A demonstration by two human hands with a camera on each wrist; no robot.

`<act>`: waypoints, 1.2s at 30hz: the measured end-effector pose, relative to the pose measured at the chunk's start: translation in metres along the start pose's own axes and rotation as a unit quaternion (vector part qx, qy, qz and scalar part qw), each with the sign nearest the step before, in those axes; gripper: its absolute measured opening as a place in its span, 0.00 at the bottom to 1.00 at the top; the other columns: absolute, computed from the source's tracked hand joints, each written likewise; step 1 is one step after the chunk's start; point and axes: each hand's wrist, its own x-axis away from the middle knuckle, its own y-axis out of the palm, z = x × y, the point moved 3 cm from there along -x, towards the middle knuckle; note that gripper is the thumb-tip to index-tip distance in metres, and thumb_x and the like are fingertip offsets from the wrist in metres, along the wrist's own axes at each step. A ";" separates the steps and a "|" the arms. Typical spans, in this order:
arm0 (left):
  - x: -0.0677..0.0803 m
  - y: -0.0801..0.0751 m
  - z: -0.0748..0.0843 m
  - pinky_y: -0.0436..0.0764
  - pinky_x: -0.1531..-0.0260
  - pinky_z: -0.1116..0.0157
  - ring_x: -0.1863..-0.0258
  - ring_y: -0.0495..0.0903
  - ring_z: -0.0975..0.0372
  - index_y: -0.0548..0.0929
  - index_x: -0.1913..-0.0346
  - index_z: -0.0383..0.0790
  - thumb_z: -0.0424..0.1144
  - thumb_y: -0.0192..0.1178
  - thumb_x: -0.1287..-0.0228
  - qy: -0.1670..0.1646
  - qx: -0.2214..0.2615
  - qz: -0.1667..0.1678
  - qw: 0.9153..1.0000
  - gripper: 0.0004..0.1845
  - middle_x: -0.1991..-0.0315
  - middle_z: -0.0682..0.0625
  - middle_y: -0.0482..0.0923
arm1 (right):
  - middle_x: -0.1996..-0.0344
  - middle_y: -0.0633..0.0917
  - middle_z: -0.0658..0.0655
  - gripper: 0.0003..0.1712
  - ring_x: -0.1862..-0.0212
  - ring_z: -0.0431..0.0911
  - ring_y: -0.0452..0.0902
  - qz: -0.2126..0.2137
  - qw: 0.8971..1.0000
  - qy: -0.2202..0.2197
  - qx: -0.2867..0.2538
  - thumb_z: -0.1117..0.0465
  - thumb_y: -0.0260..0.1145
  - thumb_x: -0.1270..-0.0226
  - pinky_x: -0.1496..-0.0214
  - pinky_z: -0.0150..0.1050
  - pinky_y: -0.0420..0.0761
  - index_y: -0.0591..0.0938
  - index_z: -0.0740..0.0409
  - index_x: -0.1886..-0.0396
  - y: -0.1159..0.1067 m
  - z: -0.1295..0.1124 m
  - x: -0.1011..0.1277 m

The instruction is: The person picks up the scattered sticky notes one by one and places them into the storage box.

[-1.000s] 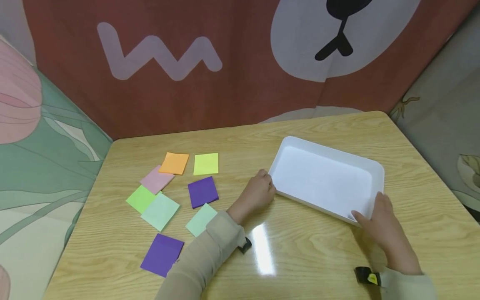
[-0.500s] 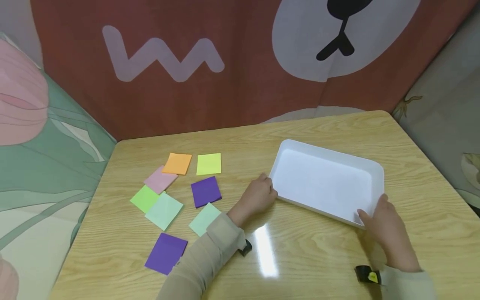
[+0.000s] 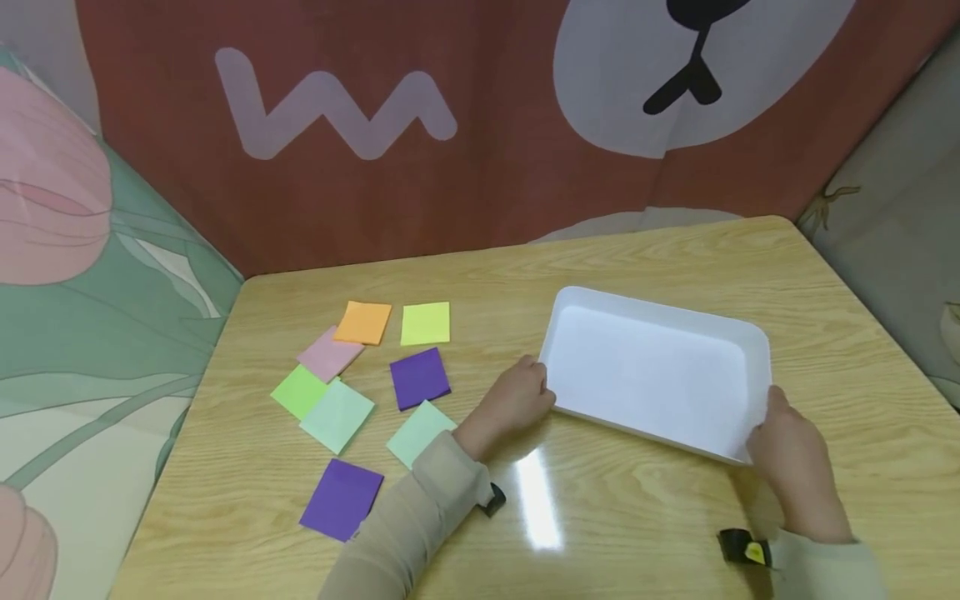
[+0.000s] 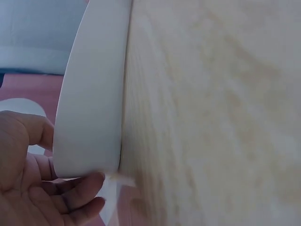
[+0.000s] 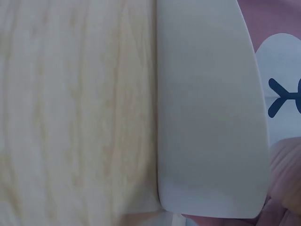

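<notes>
A shallow white rectangular tray sits on the wooden table, slightly askew, with nothing in it. My left hand holds its near left corner. In the left wrist view, the fingers of that hand curl about the end of the tray's side wall, with the thumb near the rim. My right hand grips the near right corner. The right wrist view shows the tray's outer wall and only part of the right hand, so most of its fingers are hidden.
Left of the tray lie square sticky notes: orange, yellow, pink, bright green, two pale green and two purple. Some overlap. A printed fabric backdrop stands along the table's far edge.
The tray has come slightly nearer and turned a little, with both hands on it. The right thumb has moved from inside the rim to outside the near corner. The whole view has shifted slightly.
</notes>
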 end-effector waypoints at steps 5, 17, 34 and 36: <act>0.003 0.002 -0.003 0.66 0.78 0.72 0.76 0.65 0.63 0.68 0.74 0.41 0.36 0.49 0.46 -0.017 0.015 -0.009 1.000 0.04 0.70 0.51 0.61 | 0.55 0.62 0.84 0.31 0.55 0.72 0.61 0.001 1.000 0.004 -0.007 0.75 0.43 0.46 0.63 0.57 0.68 0.46 0.84 0.43 0.002 -0.001 0.001; 0.007 0.003 -0.006 0.67 0.79 0.71 0.77 0.65 0.62 0.67 0.69 0.38 0.31 0.41 0.40 -0.025 0.009 0.011 1.000 0.05 0.69 0.49 0.59 | 0.55 0.62 0.84 0.30 0.54 0.72 0.61 -0.001 1.000 -0.012 -0.007 0.76 0.44 0.45 0.63 0.56 0.69 0.47 0.85 0.44 0.002 -0.004 0.001; 0.022 -0.001 -0.010 0.65 0.80 0.71 0.80 0.63 0.62 0.66 0.72 0.40 0.29 0.47 0.52 -0.042 0.034 -0.003 0.999 0.04 0.70 0.50 0.59 | 0.58 0.64 0.84 0.30 0.58 0.71 0.64 0.009 0.999 -0.051 -0.004 0.76 0.46 0.49 0.66 0.55 0.69 0.50 0.85 0.45 0.004 -0.011 0.004; 0.024 -0.001 -0.010 0.65 0.82 0.71 0.80 0.62 0.62 0.66 0.73 0.40 0.28 0.48 0.55 -0.045 0.032 -0.012 0.998 0.05 0.71 0.50 0.60 | 0.58 0.65 0.84 0.30 0.59 0.70 0.66 -0.005 0.999 -0.042 -0.006 0.76 0.45 0.47 0.67 0.55 0.70 0.50 0.84 0.44 0.006 -0.010 0.004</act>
